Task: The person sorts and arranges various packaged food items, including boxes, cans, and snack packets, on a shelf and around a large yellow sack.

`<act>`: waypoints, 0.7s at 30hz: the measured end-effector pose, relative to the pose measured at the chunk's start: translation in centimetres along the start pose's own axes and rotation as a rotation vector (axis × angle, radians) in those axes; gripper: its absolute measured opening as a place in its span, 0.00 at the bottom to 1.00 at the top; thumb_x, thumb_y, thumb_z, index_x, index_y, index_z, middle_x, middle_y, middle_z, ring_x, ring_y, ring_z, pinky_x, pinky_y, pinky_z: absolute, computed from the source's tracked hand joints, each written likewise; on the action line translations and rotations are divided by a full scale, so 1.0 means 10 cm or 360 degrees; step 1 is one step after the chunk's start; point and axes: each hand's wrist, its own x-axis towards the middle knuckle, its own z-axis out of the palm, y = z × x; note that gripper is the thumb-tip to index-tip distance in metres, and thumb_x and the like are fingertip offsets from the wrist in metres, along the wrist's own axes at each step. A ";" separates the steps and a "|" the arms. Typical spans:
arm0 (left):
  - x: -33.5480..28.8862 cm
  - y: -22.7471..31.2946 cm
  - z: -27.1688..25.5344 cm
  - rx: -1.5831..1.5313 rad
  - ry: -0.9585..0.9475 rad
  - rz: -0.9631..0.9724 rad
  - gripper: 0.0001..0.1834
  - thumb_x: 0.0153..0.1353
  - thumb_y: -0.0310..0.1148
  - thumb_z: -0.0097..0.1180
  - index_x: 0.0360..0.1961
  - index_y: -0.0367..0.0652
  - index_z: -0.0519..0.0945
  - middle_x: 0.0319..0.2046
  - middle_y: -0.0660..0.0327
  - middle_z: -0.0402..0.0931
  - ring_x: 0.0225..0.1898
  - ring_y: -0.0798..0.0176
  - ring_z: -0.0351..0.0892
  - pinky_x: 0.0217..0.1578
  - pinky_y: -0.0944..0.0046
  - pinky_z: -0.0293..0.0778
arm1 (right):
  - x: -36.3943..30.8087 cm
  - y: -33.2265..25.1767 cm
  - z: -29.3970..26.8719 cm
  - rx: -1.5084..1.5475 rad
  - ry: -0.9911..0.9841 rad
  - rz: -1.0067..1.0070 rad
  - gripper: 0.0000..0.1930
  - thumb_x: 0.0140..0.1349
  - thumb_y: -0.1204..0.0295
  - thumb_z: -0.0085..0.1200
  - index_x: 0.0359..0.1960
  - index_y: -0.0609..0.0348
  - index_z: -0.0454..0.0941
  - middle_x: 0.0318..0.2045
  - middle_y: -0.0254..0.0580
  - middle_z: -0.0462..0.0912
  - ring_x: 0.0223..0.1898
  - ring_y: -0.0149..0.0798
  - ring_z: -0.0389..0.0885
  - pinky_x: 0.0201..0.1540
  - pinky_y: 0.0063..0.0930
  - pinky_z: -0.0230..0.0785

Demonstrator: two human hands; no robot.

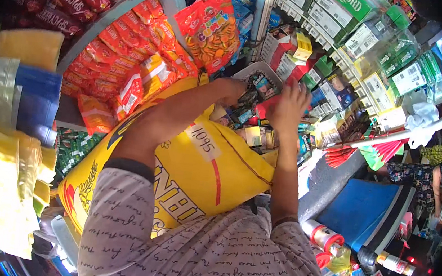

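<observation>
My left hand [230, 92] reaches over the top of a full yellow sack [238, 182] to the near left edge of a grey plastic bin [274, 73]. Its fingertips are lost among small dark packets [246, 99], so its grip does not show. Opposite it, my right hand [290, 105] has its fingers curled over a red packet [264, 108] that shows beside the palm. A teal and black packet [264, 84] lies in the bin between the hands. Below the right hand's side are small yellowish boxes [256, 136].
Orange snack packets [128, 49] fill a shelf at left, with a large red candy bag [210, 30] hanging beside them. Cartons [368, 40] are stacked far right. A curved white rail [391, 138] runs near a blue seat-like panel [355, 209]. Another person [424, 179] stands at far right.
</observation>
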 end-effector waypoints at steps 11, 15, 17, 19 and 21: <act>0.19 -0.58 0.15 0.0532 0.0121 -0.0186 0.27 0.43 0.32 0.72 0.48 0.40 0.83 0.42 0.48 0.84 0.44 0.47 0.84 0.45 0.54 0.80 | 0.51 -0.74 1.54 0.0650 -0.1404 -0.0189 0.28 0.44 0.62 0.64 0.47 0.65 0.80 0.50 0.58 0.82 0.52 0.52 0.82 0.59 0.42 0.72; 0.27 -0.53 0.07 0.0481 0.0386 -0.0191 0.15 0.45 0.31 0.69 0.36 0.39 0.86 0.38 0.49 0.85 0.42 0.47 0.85 0.44 0.52 0.80 | 0.54 -0.50 1.79 0.0652 -0.1586 -0.0336 0.32 0.47 0.60 0.63 0.55 0.61 0.75 0.54 0.60 0.79 0.56 0.57 0.77 0.60 0.43 0.69; 0.18 -0.60 0.12 0.0414 0.0367 -0.0175 0.13 0.46 0.30 0.68 0.35 0.39 0.86 0.38 0.48 0.84 0.42 0.47 0.85 0.44 0.52 0.80 | 0.51 -0.61 1.60 0.0773 -0.1430 -0.0281 0.31 0.48 0.61 0.63 0.54 0.64 0.75 0.53 0.62 0.79 0.55 0.57 0.78 0.59 0.43 0.70; 0.10 -0.65 0.08 0.0229 0.0099 -0.0199 0.21 0.49 0.31 0.67 0.46 0.38 0.82 0.42 0.44 0.82 0.46 0.45 0.83 0.46 0.50 0.79 | 0.60 -0.68 1.22 0.0706 -0.1537 -0.0319 0.29 0.49 0.63 0.61 0.53 0.66 0.75 0.51 0.64 0.79 0.54 0.58 0.78 0.57 0.44 0.71; 0.18 -0.58 0.10 0.0030 0.0362 -0.0277 0.26 0.52 0.34 0.66 0.53 0.39 0.77 0.45 0.43 0.81 0.48 0.43 0.82 0.46 0.50 0.78 | 0.66 -0.46 1.21 0.0750 -0.1199 -0.0009 0.23 0.50 0.67 0.61 0.46 0.69 0.77 0.46 0.66 0.81 0.49 0.61 0.81 0.52 0.47 0.75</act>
